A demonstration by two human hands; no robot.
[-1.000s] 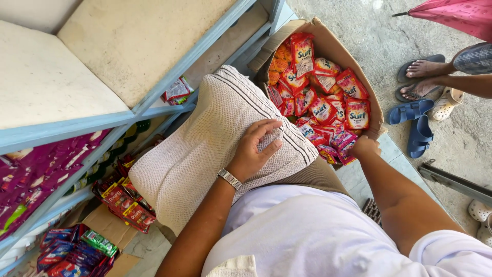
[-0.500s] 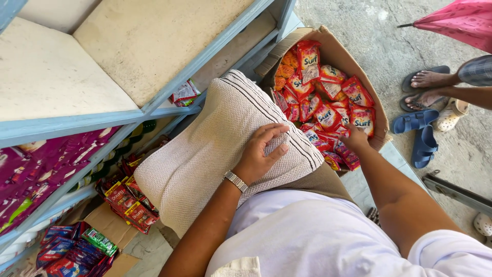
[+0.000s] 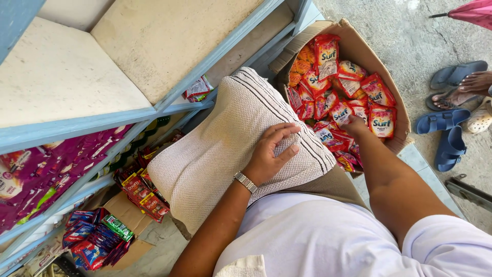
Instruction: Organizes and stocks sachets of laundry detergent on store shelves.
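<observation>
Resting on a beige woven cloth bag with dark stripes at one end, the left hand spreads its fingers loosely, pressing the coarse soft fabric on the lap. The right hand reaches into a cardboard box, fingers curled among glossy red and orange sachets; whether it grips one, I cannot tell. The slick sachets could slide from the fingers, and the box, standing at the step's edge, might tip.

shelf: blue-framed shelving | floor: grey concrete floor | light: bright daylight
</observation>
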